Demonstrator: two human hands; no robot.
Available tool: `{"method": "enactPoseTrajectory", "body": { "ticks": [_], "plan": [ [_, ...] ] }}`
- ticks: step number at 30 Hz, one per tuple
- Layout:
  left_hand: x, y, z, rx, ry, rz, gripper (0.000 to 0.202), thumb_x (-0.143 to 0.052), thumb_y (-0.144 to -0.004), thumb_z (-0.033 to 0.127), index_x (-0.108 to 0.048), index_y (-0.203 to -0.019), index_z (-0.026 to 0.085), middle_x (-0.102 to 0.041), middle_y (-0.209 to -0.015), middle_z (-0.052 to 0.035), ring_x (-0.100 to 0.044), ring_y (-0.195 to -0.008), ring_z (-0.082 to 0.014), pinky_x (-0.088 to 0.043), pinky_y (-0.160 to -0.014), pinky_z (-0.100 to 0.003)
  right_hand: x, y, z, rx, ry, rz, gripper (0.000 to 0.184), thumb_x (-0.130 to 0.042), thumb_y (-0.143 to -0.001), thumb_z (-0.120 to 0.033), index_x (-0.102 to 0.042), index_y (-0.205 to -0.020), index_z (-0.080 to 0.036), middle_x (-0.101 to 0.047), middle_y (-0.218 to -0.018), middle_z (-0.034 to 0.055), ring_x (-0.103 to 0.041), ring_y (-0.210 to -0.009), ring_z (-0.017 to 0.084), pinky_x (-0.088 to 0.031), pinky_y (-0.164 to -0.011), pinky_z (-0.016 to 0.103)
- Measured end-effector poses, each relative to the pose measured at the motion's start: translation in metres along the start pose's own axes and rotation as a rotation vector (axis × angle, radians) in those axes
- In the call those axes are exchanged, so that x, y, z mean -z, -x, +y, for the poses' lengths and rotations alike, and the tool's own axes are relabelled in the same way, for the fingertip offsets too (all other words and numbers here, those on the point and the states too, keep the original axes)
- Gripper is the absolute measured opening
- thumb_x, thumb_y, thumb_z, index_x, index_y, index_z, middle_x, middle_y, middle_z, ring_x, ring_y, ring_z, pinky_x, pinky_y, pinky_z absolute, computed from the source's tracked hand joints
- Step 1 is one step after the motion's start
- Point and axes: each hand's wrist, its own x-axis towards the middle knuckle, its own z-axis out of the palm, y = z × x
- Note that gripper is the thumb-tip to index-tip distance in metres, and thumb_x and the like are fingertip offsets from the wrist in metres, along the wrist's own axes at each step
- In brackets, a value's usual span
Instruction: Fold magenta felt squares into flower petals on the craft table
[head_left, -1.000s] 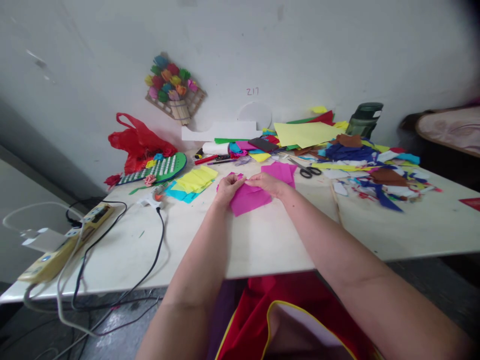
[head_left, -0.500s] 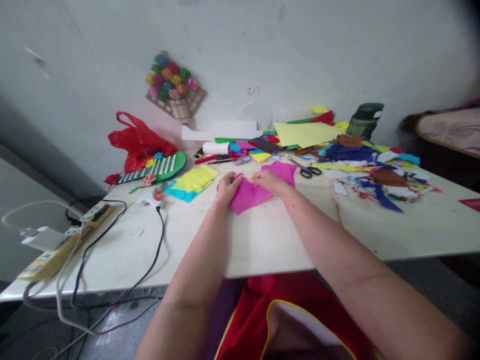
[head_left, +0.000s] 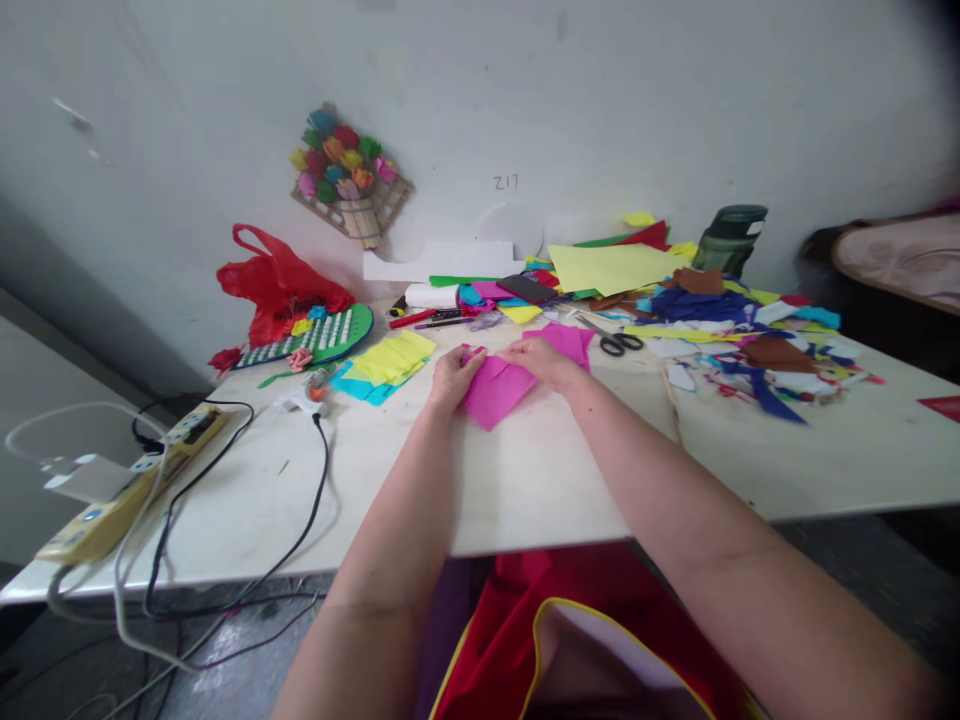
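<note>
1. Sheet (head_left: pixel 491 392): magenta paper, flat on the table (head_left: pixel 525 480), centre, between both hands.
2. Left hand (head_left: pixel 454 375): pinches the sheet's upper left corner.
3. Right hand (head_left: pixel 541 360): fingers spread flat, pressing the upper edge.
4. Progress, as judged: upper edge looks folded over; lower corner lies unfolded.

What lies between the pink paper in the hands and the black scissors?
In the head view, a small pile of more pink sheets lies between the pink paper and the scissors, just beyond the right hand.

Soft even daylight, warped blurry edges
</note>
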Motion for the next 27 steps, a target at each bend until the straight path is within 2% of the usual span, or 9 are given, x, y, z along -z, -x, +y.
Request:
{"method": "enactPoseTrajectory", "body": {
  "ticks": [3, 6, 10, 13, 17, 22, 27],
  "plan": [
    [-0.004, -0.001, 0.002, -0.019, -0.018, 0.139, 0.033, -0.058, -0.071, 0.049, -0.052, -0.063, 0.017, -0.048, -0.056, 0.0030, -0.041, -0.054, -0.0093, -0.031, -0.050, -0.021, -0.004, 0.001, -0.002, -0.046, -0.250, 0.050, 0.026, -0.070, -0.063, -0.039, -0.063, -0.074, -0.016, -0.064, -0.068, 0.0016, -0.056, -0.064, 0.013, -0.042, -0.061, 0.023],
    [-0.006, -0.002, 0.003, -0.028, -0.052, 0.287, 0.031, -0.055, -0.075, 0.046, -0.050, -0.062, 0.018, -0.044, -0.055, 0.0035, -0.040, -0.056, -0.0098, -0.031, -0.052, -0.021, -0.009, 0.001, -0.003, -0.116, -0.432, 0.017, 0.026, -0.066, -0.068, -0.040, -0.061, -0.074, -0.016, -0.064, -0.065, 0.0032, -0.058, -0.060, 0.015, -0.045, -0.059, 0.026],
    [-0.005, -0.005, 0.003, 0.004, -0.053, 0.401, 0.030, -0.052, -0.078, 0.044, -0.049, -0.063, 0.018, -0.042, -0.054, 0.0042, -0.038, -0.055, -0.0098, -0.032, -0.054, -0.022, -0.015, -0.001, -0.001, -0.160, -0.525, -0.026, 0.022, -0.063, -0.073, -0.038, -0.059, -0.077, -0.016, -0.066, -0.065, 0.0041, -0.060, -0.059, 0.015, -0.048, -0.059, 0.028],
    [-0.006, -0.007, 0.002, 0.032, -0.039, 0.460, 0.028, -0.051, -0.079, 0.043, -0.049, -0.065, 0.018, -0.043, -0.056, 0.0040, -0.039, -0.056, -0.0099, -0.032, -0.056, -0.022, -0.021, -0.001, -0.001, -0.195, -0.527, -0.033, 0.022, -0.067, -0.071, -0.036, -0.058, -0.075, -0.016, -0.066, -0.064, 0.0039, -0.059, -0.057, 0.014, -0.049, -0.057, 0.028],
    [-0.009, -0.007, 0.000, 0.015, -0.011, 0.463, 0.029, -0.049, -0.079, 0.045, -0.050, -0.068, 0.018, -0.045, -0.058, 0.0034, -0.041, -0.057, -0.0104, -0.033, -0.056, -0.022, -0.028, 0.001, -0.002, -0.196, -0.501, -0.015, 0.023, -0.072, -0.065, -0.032, -0.059, -0.075, -0.016, -0.067, -0.065, 0.0032, -0.060, -0.059, 0.015, -0.049, -0.060, 0.028],
    [-0.015, -0.003, 0.003, -0.040, -0.054, 0.409, 0.029, -0.049, -0.079, 0.046, -0.049, -0.069, 0.019, -0.046, -0.060, 0.0026, -0.042, -0.059, -0.0111, -0.033, -0.058, -0.023, -0.031, 0.003, -0.002, -0.161, -0.481, 0.063, 0.029, -0.076, -0.056, -0.024, -0.063, -0.080, -0.016, -0.069, -0.067, 0.0029, -0.062, -0.062, 0.017, -0.049, -0.064, 0.031],
    [-0.016, 0.001, 0.009, -0.038, -0.058, 0.357, 0.029, -0.049, -0.079, 0.045, -0.048, -0.067, 0.019, -0.046, -0.058, 0.0031, -0.041, -0.058, -0.0108, -0.034, -0.059, -0.023, -0.031, 0.001, 0.000, -0.159, -0.422, 0.159, 0.028, -0.076, -0.052, -0.017, -0.063, -0.077, -0.015, -0.068, -0.066, 0.0016, -0.062, -0.064, 0.016, -0.048, -0.067, 0.031]
  ]
}}
